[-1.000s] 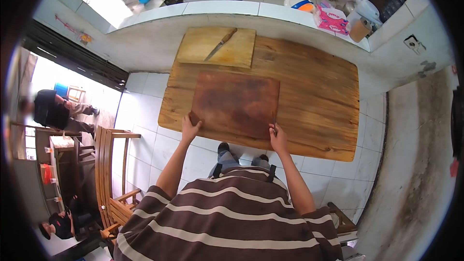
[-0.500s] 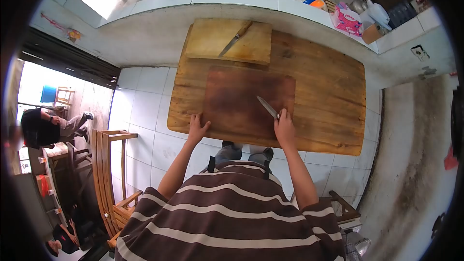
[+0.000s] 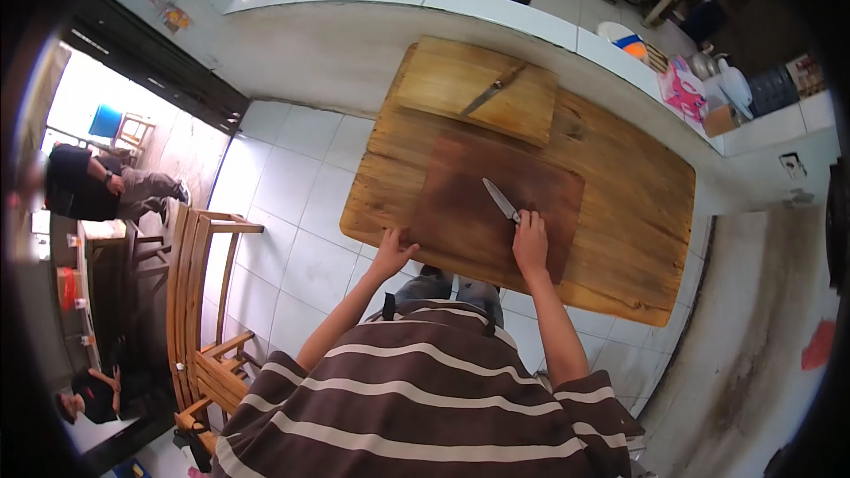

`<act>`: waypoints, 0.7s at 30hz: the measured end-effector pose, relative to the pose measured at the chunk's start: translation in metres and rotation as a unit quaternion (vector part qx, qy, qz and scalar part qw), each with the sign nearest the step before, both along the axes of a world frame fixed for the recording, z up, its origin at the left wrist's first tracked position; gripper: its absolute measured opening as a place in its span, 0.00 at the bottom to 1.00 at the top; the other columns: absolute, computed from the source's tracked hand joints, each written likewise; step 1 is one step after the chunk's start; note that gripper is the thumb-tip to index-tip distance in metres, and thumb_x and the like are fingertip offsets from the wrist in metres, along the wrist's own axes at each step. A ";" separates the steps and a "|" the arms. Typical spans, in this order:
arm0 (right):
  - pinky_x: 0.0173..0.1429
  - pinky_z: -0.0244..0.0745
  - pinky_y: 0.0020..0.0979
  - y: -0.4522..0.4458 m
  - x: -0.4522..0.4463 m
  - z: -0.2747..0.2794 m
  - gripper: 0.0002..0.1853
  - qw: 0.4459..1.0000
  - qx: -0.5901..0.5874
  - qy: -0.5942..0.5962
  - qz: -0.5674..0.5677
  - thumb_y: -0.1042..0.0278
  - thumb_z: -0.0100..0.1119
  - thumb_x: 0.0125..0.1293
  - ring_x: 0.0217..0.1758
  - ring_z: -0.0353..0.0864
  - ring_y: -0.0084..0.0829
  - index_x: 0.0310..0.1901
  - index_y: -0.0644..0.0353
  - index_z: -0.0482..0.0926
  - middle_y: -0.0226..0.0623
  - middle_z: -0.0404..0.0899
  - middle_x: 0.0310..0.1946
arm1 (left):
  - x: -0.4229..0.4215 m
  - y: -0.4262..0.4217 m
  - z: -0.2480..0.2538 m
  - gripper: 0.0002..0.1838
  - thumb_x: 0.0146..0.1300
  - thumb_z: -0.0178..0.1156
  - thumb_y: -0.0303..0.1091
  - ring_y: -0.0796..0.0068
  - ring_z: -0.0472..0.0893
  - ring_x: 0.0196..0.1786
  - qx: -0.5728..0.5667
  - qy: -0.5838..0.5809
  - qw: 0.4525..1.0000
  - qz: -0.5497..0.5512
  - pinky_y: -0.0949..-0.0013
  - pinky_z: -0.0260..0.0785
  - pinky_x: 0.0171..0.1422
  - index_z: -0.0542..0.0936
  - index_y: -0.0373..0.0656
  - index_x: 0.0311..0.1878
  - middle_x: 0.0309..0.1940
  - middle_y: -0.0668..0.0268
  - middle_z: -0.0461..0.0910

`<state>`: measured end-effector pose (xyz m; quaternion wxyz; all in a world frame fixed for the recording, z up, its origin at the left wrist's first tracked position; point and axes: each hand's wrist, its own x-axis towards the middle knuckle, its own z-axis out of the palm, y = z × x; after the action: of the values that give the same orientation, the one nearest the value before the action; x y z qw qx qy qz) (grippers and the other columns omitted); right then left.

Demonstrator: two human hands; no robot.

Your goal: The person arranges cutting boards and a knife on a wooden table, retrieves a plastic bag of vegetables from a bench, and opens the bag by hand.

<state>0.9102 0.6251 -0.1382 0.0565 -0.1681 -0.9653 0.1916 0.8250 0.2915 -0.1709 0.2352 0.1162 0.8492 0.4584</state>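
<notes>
Right hand: fingers closed around the handle end of a small knife, most of the handle hidden beneath them. The blade lay over the reddish-brown board, its tip pointing away from the person and toward the left. Contact between blade and board could not be confirmed from this angle.

Left hand: at the near left corner of the same board, thumb held apart from the fingers. Whether they pinched the edge or only rested there could not be told.

The reddish-brown board lay on the wooden table, near the person's side. Just beyond it was a pale wooden board bearing a second knife, which neither hand touched.

Risks, as judged: the reddish-brown board might skid or turn if the knife bore down off-centre while the left hand gave only light hold at one corner. The knife might twist if the fingertips alone carried it, the grip being partly hidden. A leftward sweep of the exposed blade could reach the left hand. A long reach forward might knock the second knife, its blade lying uncovered.
</notes>
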 end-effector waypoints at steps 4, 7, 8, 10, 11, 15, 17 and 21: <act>0.61 0.69 0.50 0.008 0.008 0.019 0.22 0.999 -0.023 0.040 -0.028 0.70 0.62 0.63 0.58 0.72 0.51 0.58 0.59 0.72 0.47 0.73 0.54 | 0.001 0.007 0.005 0.34 0.64 0.67 0.42 0.56 0.82 0.54 0.011 -0.022 0.999 0.035 0.65 0.79 0.55 0.68 0.35 0.68 0.58 0.47 0.68; 0.68 0.65 0.49 0.031 0.036 0.019 0.29 0.985 -0.037 0.102 -0.138 0.71 0.60 0.64 0.66 0.69 0.55 0.67 0.61 0.67 0.55 0.70 0.62 | 0.000 0.017 0.007 0.34 0.65 0.67 0.44 0.59 0.83 0.49 -0.022 -0.018 0.998 0.060 0.65 0.78 0.53 0.69 0.35 0.68 0.57 0.48 0.68; 0.70 0.63 0.48 0.039 0.048 0.008 0.30 0.978 -0.073 0.102 -0.164 0.71 0.60 0.65 0.68 0.67 0.55 0.68 0.61 0.65 0.55 0.69 0.64 | 0.000 0.018 0.004 0.34 0.65 0.66 0.45 0.60 0.83 0.47 -0.030 -0.009 0.997 0.065 0.65 0.78 0.52 0.70 0.34 0.67 0.57 0.48 0.68; 0.74 0.61 0.47 0.053 0.070 -0.011 0.32 0.960 -0.143 0.100 -0.221 0.71 0.58 0.66 0.71 0.64 0.55 0.71 0.62 0.62 0.56 0.66 0.68 | 0.003 0.023 0.003 0.34 0.64 0.66 0.46 0.63 0.82 0.43 -0.047 0.002 0.996 0.078 0.65 0.77 0.50 0.71 0.34 0.66 0.56 0.49 0.69; 0.77 0.56 0.45 0.055 0.078 -0.015 0.34 0.965 -0.158 0.068 -0.197 0.70 0.58 0.68 0.75 0.60 0.54 0.74 0.62 0.59 0.56 0.62 0.72 | 0.004 0.026 0.003 0.34 0.64 0.67 0.46 0.64 0.81 0.42 -0.055 0.004 0.995 0.086 0.65 0.77 0.49 0.72 0.33 0.66 0.56 0.50 0.69; 0.78 0.55 0.46 0.058 0.073 0.008 0.33 0.953 -0.212 0.064 -0.206 0.65 0.59 0.68 0.75 0.59 0.54 0.73 0.60 0.61 0.54 0.63 0.71 | 0.007 0.034 0.007 0.33 0.64 0.67 0.47 0.67 0.80 0.42 -0.067 0.016 0.992 0.106 0.66 0.75 0.50 0.74 0.33 0.64 0.54 0.52 0.71; 0.77 0.55 0.48 0.060 0.076 0.009 0.32 0.957 -0.215 0.033 -0.192 0.63 0.60 0.68 0.76 0.58 0.55 0.72 0.56 0.63 0.56 0.62 0.71 | 0.010 0.034 0.007 0.32 0.65 0.67 0.47 0.68 0.78 0.43 -0.061 0.026 0.991 0.117 0.67 0.74 0.51 0.74 0.33 0.63 0.54 0.53 0.71; 0.77 0.55 0.50 0.056 0.082 -0.006 0.31 0.963 -0.222 0.041 -0.150 0.62 0.60 0.68 0.76 0.57 0.58 0.72 0.49 0.65 0.60 0.60 0.71 | 0.009 0.033 0.002 0.33 0.64 0.67 0.48 0.67 0.76 0.41 -0.052 0.072 0.984 0.157 0.67 0.73 0.47 0.75 0.33 0.63 0.51 0.54 0.71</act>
<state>0.9918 0.6807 -0.1438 0.0851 -0.3110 -0.8591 0.3974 0.8343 0.3241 -0.1689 0.1045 0.0013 0.8943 0.4351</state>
